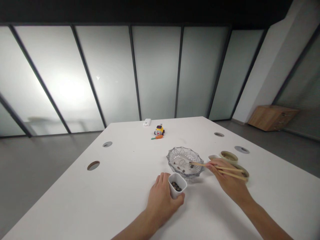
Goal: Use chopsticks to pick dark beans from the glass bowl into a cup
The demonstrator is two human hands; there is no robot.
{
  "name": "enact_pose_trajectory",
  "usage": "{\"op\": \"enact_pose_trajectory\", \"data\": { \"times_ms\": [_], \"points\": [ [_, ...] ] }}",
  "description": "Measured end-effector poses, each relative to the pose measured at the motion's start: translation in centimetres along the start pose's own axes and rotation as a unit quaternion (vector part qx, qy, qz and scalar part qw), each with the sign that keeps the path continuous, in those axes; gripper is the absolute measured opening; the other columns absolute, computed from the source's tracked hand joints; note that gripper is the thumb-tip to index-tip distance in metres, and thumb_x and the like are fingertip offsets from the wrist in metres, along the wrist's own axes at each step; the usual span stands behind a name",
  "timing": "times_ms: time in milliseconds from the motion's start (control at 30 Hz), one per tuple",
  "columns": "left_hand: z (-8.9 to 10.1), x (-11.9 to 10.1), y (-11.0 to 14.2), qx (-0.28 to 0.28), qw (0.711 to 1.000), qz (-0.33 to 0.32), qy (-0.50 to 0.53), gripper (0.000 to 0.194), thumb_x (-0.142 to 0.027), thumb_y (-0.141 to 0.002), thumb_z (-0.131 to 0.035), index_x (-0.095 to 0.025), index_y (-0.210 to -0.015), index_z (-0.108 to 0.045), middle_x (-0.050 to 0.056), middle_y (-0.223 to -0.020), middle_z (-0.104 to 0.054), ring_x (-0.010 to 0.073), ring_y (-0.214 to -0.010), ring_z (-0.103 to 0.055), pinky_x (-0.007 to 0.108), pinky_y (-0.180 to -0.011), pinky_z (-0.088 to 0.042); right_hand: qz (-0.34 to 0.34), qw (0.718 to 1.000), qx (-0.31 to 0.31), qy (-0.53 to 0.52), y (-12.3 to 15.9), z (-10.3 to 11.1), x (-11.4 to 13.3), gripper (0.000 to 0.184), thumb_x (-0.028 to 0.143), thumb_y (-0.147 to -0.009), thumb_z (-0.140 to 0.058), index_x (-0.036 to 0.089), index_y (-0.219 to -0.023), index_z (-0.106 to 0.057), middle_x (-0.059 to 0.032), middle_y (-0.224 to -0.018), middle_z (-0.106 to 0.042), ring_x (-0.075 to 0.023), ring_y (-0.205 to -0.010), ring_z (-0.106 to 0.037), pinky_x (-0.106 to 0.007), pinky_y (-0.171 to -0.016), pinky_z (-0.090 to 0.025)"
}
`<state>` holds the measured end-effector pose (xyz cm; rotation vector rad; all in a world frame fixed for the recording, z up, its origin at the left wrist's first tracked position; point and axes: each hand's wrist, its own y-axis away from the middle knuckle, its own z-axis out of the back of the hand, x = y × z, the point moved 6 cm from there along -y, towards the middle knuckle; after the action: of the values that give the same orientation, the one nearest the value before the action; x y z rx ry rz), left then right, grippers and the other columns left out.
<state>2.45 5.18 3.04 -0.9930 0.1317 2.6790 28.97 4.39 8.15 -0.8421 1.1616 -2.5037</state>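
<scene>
My left hand (162, 196) is wrapped round a small white cup (183, 184), its mouth tipped a little toward me. Dark bean-like pieces (176, 186) lie inside the cup. Just beyond it stands a clear cut-glass bowl (172, 154) with several more dark pieces on its bottom. My right hand (223, 173) grips a pair of wooden chopsticks (198, 164). Their tips reach into the bowl, at a dark piece near its right side; whether they pinch it, I cannot tell. The thick ends of the chopsticks stick out to the right, over the small dishes.
Several small dishes, one greenish (228, 156), stand by my right hand and are partly hidden. Farther back on the white table (125, 186) are a yellow toy car (159, 130), an orange-handled screwdriver (158, 137) and a white device (147, 122). Round holes (93, 165) pierce the tabletop.
</scene>
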Motion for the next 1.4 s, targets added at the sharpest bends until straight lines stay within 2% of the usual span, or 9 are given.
{"op": "enact_pose_trajectory", "data": {
  "times_ms": [200, 567, 700, 800, 900, 1033, 1167, 1267, 1400],
  "points": [
    [0.0, -0.1, -0.1, 0.002, 1.0, 0.003, -0.003, 0.032, -0.034, -0.086, -0.075, -0.024, -0.112, -0.058, 0.009, -0.119, -0.068, 0.0295, -0.115, -0.064, 0.038, -0.101, -0.048, 0.002, 1.0, -0.004, -0.015, 0.1, 0.0, -0.1, 0.041, 0.058, -0.108, -0.059, 0.028, -0.086, -0.077, -0.0017, -0.083, -0.08, -0.0213, -0.077, -0.076, -0.033, -0.071, -0.06],
    [0.0, -0.3, 0.1, 0.001, 1.0, 0.0, -0.005, 0.032, -0.034, -0.087, -0.075, -0.024, -0.111, -0.057, 0.009, -0.119, -0.068, 0.0286, -0.114, -0.064, 0.038, -0.1, -0.048, 0.001, 0.998, 0.008, -0.056, 0.2, 0.2, 0.0, 0.042, 0.059, -0.106, -0.064, 0.026, -0.085, -0.081, -0.0054, -0.085, -0.081, -0.0238, -0.081, -0.079, -0.037, -0.074, -0.064],
    [-0.2, -0.3, 0.2, 0.001, 1.0, -0.003, 0.0, 0.033, -0.035, -0.086, -0.074, -0.024, -0.112, -0.058, 0.009, -0.12, -0.068, 0.0294, -0.113, -0.064, 0.039, -0.1, -0.048, -0.052, 0.996, -0.053, -0.054, -0.1, 1.9, -0.5, 0.042, 0.063, -0.101, -0.068, 0.027, -0.085, -0.084, -0.0063, -0.089, -0.084, -0.0263, -0.086, -0.079, -0.042, -0.081, -0.065],
    [-0.3, -0.1, 0.2, 0.002, 1.0, 0.0, 0.005, 0.033, -0.037, -0.086, -0.074, -0.024, -0.112, -0.058, 0.009, -0.12, -0.068, 0.0297, -0.113, -0.064, 0.039, -0.099, -0.048, -0.122, 0.982, -0.08, -0.122, -0.2, 2.8, -0.7, 0.043, 0.064, -0.096, -0.073, 0.025, -0.084, -0.086, -0.0088, -0.093, -0.085, -0.0276, -0.085, -0.08, -0.043, -0.079, -0.068],
    [-0.4, -0.1, 0.1, -0.005, 1.0, -0.004, 0.013, 0.035, -0.037, -0.085, -0.074, -0.024, -0.113, -0.058, 0.009, -0.122, -0.068, 0.0299, -0.114, -0.064, 0.039, -0.099, -0.048, -0.15, 0.961, -0.019, -0.231, -0.4, 2.1, 0.4, 0.045, 0.066, -0.096, -0.073, 0.025, -0.081, -0.085, -0.008, -0.084, -0.083, -0.0245, -0.069, -0.078, -0.04, -0.067, -0.068],
    [-0.4, 0.0, 0.1, -0.009, 1.0, -0.001, 0.015, 0.035, -0.038, -0.084, -0.074, -0.024, -0.112, -0.058, 0.009, -0.121, -0.068, 0.0302, -0.112, -0.065, 0.04, -0.099, -0.048, -0.139, 0.966, 0.012, -0.219, -0.3, 1.7, 2.0, 0.048, 0.069, -0.095, -0.071, 0.027, -0.076, -0.082, -0.0061, -0.076, -0.081, -0.0251, -0.07, -0.079, -0.037, -0.065, -0.068],
    [-0.5, 0.2, 0.0, -0.008, 1.0, -0.005, 0.013, 0.036, -0.04, -0.083, -0.074, -0.024, -0.111, -0.057, 0.01, -0.12, -0.068, 0.0309, -0.11, -0.065, 0.041, -0.096, -0.049, -0.129, 0.984, -0.041, -0.113, 0.1, 2.6, 1.6, 0.045, 0.066, -0.099, -0.068, 0.025, -0.088, -0.082, -0.0072, -0.087, -0.085, -0.0268, -0.081, -0.081, -0.038, -0.073, -0.066],
    [-0.7, 0.3, 0.0, -0.01, 1.0, -0.013, 0.014, 0.038, -0.041, -0.083, -0.075, -0.024, -0.112, -0.058, 0.01, -0.12, -0.068, 0.0314, -0.11, -0.065, 0.042, -0.097, -0.049, -0.054, 0.997, -0.038, -0.032, 0.0, 2.7, 1.9, 0.044, 0.065, -0.103, -0.064, 0.025, -0.093, -0.081, -0.0078, -0.094, -0.085, -0.0265, -0.084, -0.08, -0.038, -0.073, -0.063],
    [-0.9, 0.3, -0.1, -0.013, 1.0, -0.019, 0.009, 0.039, -0.041, -0.083, -0.077, -0.025, -0.113, -0.057, 0.009, -0.12, -0.069, 0.0316, -0.111, -0.065, 0.043, -0.098, -0.049, 0.034, 0.999, 0.007, 0.007, -0.3, 2.2, 2.8, 0.046, 0.063, -0.108, -0.056, 0.027, -0.09, -0.078, -0.0041, -0.083, -0.082, -0.0218, -0.073, -0.075, -0.034, -0.067, -0.057]
  ]
}}
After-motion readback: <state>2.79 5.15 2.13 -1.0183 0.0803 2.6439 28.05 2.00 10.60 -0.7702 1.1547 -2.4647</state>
